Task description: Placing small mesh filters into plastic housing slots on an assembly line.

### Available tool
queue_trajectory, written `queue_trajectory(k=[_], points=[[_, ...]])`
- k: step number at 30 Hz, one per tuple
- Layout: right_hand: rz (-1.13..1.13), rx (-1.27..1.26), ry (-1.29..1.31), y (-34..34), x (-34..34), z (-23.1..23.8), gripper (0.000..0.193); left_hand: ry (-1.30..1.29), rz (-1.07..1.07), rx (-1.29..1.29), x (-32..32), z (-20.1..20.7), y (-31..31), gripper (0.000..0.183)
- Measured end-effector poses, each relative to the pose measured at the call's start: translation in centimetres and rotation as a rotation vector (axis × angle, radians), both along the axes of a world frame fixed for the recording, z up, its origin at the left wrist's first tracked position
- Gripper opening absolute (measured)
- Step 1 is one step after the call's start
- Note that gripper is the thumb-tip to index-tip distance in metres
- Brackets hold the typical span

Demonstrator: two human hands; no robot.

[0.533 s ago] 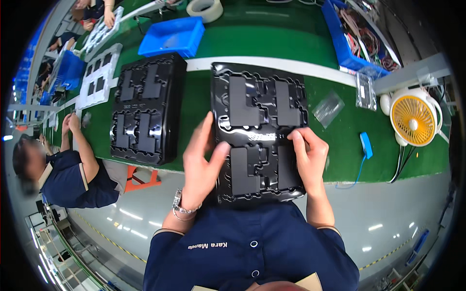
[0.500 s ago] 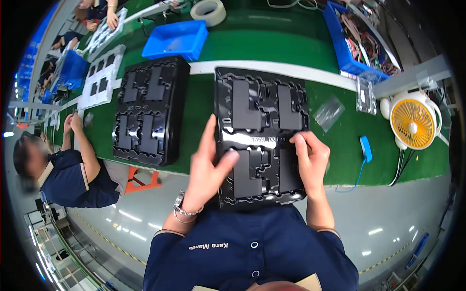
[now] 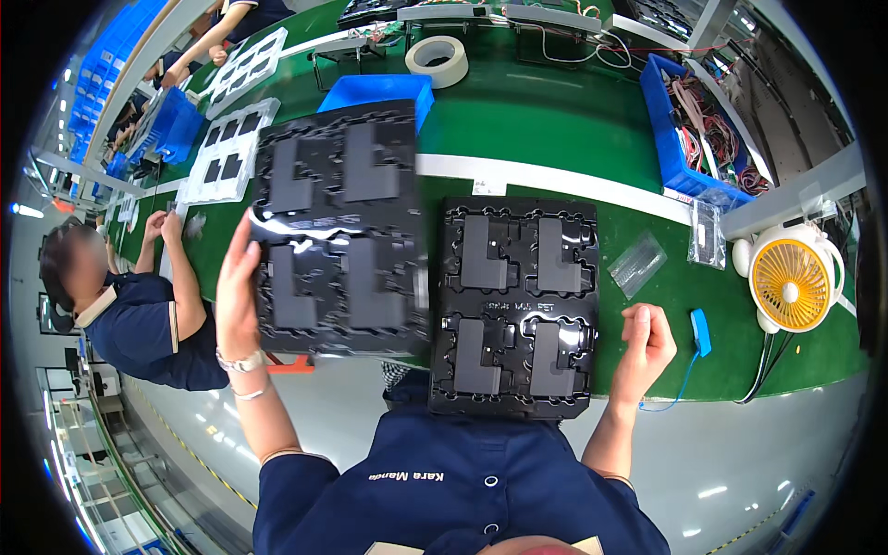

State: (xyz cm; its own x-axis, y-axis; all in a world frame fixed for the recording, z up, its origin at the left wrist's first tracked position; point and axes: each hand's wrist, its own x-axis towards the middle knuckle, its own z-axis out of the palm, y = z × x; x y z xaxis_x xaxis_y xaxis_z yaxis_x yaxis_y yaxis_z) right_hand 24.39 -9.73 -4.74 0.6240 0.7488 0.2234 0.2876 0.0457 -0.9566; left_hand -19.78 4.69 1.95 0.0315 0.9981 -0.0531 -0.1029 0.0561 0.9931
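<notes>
My left hand (image 3: 239,301) grips the left edge of a black moulded plastic tray (image 3: 319,225), lifted up and slightly blurred. Flat dark L-shaped pieces (image 3: 370,171) sit in its pockets. To the right, another black tray (image 3: 518,306) rests at the table's near edge in front of my body, its pockets also holding dark L-shaped pieces (image 3: 476,264). My right hand (image 3: 645,347) hovers just right of that tray, apart from it, with fingers curled in and nothing visible in them. The left-hand tray stack seen before is hidden behind the lifted tray.
On the green table (image 3: 546,120) lie a blue bin (image 3: 421,92), a tape roll (image 3: 437,61), a clear plastic bag (image 3: 636,265) and a corded blue object (image 3: 700,333). At right stand a yellow-white fan (image 3: 789,287) and a blue bin of wires (image 3: 680,171). A co-worker (image 3: 139,319) sits at left.
My left hand has lifted the top tray and carried it left, uncovering another filled tray. My right hand has let go of the tray edge and moved right. The view has shifted a little.
</notes>
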Motion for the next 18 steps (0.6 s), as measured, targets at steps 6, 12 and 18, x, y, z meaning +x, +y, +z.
queue_trajectory(k=[6,12,18], points=[[0.034,-0.060,0.010,0.8,0.0,-0.8,0.023,0.388,0.070,-0.071,-8.6,-1.0,3.2,0.049],[0.052,-0.096,-0.038,1.8,-0.7,-0.6,0.023,1.405,0.256,0.386,-11.1,-6.5,5.7,0.038],[0.054,-0.138,-0.067,2.0,-1.2,-0.7,0.025,1.362,0.387,0.129,-7.5,-6.0,4.8,0.037]])
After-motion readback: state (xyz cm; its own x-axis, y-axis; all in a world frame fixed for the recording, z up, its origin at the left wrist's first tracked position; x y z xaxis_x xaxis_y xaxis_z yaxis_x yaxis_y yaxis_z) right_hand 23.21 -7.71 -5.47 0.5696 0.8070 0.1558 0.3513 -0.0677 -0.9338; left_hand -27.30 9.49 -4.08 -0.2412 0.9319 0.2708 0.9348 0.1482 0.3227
